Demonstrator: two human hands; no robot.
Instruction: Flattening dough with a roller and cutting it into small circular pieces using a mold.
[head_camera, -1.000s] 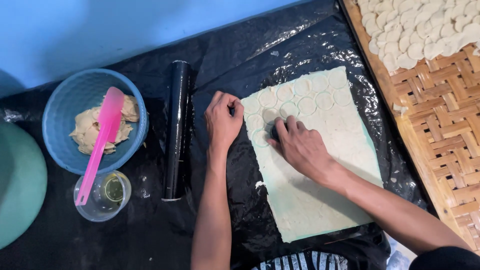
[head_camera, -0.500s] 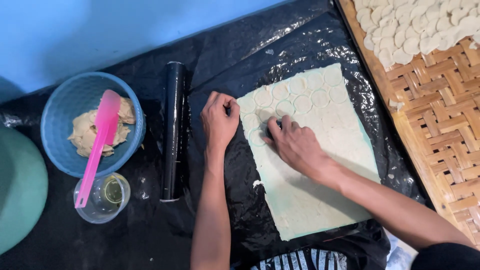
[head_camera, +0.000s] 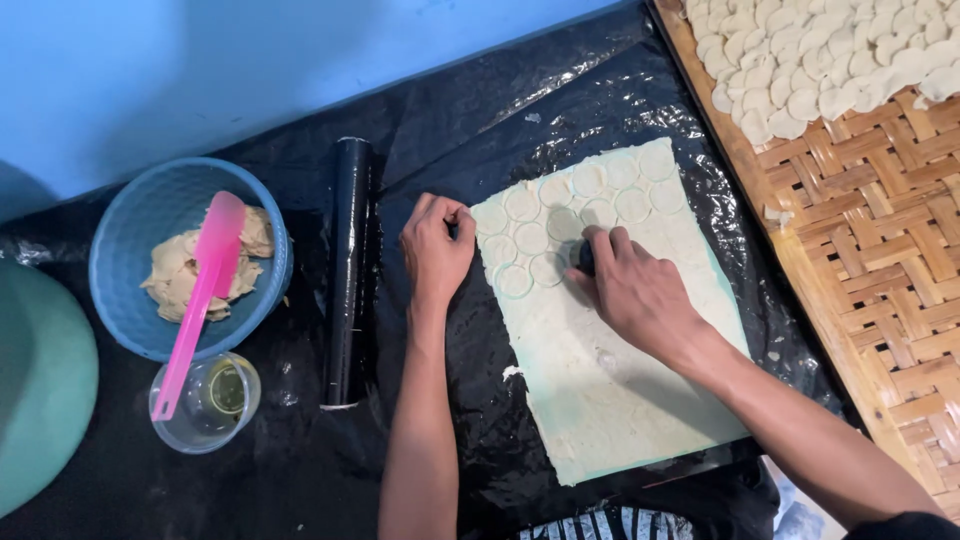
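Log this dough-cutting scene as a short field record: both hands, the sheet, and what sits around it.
Left hand: left hand rests at the left edge of the dough sheet.
Right hand: right hand presses a small dark round cutter into the sheet.
Sheet: rolled flat on black plastic sheeting, circles cut at its far end.
Left side: black rolling pin; blue basket with dough scraps and pink spatula; clear cup.
Right side: woven tray with cut dough rounds.

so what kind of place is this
Likely a home or small food-making spot: a rolled dough sheet on black plastic, a woven tray of cut rounds, and a blue bowl of filling.
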